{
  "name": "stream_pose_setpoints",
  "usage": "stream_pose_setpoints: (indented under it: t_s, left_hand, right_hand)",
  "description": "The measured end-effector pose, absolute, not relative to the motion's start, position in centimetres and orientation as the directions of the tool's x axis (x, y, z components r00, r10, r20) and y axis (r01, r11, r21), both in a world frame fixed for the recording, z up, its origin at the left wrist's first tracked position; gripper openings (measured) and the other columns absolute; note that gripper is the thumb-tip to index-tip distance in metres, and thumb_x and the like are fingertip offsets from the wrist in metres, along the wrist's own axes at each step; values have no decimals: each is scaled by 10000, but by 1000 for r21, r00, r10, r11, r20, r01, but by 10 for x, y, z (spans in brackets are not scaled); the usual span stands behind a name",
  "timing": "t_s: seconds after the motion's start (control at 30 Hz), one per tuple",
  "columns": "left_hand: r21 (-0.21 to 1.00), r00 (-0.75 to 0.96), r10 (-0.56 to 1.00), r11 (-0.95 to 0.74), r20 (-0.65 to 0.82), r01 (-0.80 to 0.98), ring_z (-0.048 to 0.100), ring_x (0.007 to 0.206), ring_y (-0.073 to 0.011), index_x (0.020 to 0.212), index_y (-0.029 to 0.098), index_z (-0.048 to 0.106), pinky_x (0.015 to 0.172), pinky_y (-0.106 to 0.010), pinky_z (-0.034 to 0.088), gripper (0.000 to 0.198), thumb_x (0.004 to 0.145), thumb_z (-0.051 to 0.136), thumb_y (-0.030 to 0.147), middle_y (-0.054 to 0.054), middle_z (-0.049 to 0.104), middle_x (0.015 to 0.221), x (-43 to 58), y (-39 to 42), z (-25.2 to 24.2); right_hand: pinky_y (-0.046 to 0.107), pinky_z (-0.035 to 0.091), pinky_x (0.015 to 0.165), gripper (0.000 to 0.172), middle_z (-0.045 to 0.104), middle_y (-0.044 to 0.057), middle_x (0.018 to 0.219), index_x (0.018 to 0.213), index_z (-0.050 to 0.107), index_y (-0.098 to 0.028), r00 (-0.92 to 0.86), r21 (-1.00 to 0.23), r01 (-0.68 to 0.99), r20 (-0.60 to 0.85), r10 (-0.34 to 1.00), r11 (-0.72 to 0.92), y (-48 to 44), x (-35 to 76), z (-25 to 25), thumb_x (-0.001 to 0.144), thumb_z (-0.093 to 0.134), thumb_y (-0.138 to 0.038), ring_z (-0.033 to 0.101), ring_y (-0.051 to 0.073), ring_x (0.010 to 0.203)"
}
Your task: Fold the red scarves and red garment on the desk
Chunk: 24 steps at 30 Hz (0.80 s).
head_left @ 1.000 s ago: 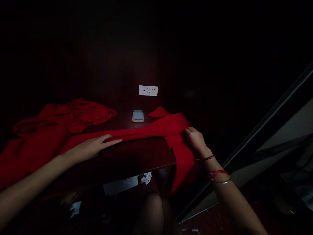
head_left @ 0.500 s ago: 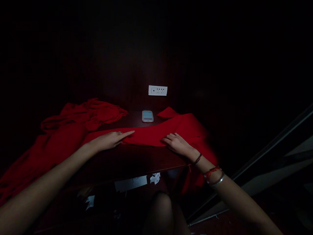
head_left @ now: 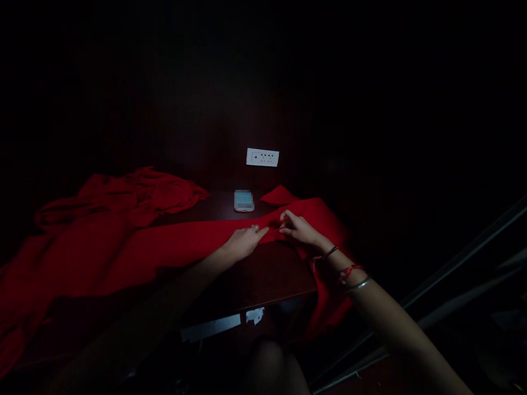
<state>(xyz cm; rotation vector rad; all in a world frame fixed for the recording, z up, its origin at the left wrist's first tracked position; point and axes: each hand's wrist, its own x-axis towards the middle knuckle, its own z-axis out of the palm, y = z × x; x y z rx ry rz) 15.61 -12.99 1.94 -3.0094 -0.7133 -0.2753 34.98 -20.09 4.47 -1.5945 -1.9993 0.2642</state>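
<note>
A long red cloth (head_left: 181, 238) lies across a dark wooden table. My left hand (head_left: 242, 243), with a ring on one finger, rests on its near edge. The index finger stretches to the right over the cloth, while the other fingers are mostly hidden. Just beside it, my right hand (head_left: 302, 230) is over the cloth with thumb and index finger curved and a gap between them. Around the fingertips the cloth is slightly rumpled. Its right part spreads past my right wrist and hangs over the table's front edge.
A phone (head_left: 244, 201) with a lit screen lies behind the cloth, below a white wall socket (head_left: 262, 157). Gathered red fabric (head_left: 164, 195) is heaped at the left. Under the front edge of the table (head_left: 263, 274) are white pieces (head_left: 214, 327). The surroundings are very dark.
My left hand has moved right along the cloth, close to my right hand. My right hand has lifted its fingers and parted them. The view has shifted slightly.
</note>
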Motion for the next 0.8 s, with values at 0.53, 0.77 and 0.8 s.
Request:
stream_pose_setpoints:
  t_s: [0.53, 0.77, 0.8]
  left_hand:
    - [11, 897, 377, -923, 232, 385, 576, 761, -196, 1240, 254, 280, 660, -271, 413, 415, 826, 297, 221, -62, 593, 864, 139, -108, 25]
    - [171, 874, 398, -916, 279, 363, 573, 770, -183, 1080, 227, 367, 654, -263, 409, 277, 814, 291, 226, -48, 584, 872, 135, -102, 29]
    - [169, 871, 396, -917, 289, 361, 572, 757, -184, 1056, 224, 374, 648, -265, 407, 256, 814, 288, 231, -47, 582, 859, 135, -101, 30]
  right_hand:
    - [206, 364, 603, 193, 540, 38, 788, 991, 414, -157, -34, -121, 988, 434, 900, 95, -265, 388, 54, 806, 373, -193, 496, 115, 664]
    - [225, 359, 652, 166, 498, 46, 796, 791, 476, -174, -152, -23, 981, 512, 845, 191, -278, 388, 54, 824, 313, -172, 452, 120, 707]
    - [230, 357, 669, 177, 497, 49, 811, 780, 486, -174, -167, 5, 982, 504, 847, 190, -282, 387, 52, 825, 315, -176, 449, 124, 725]
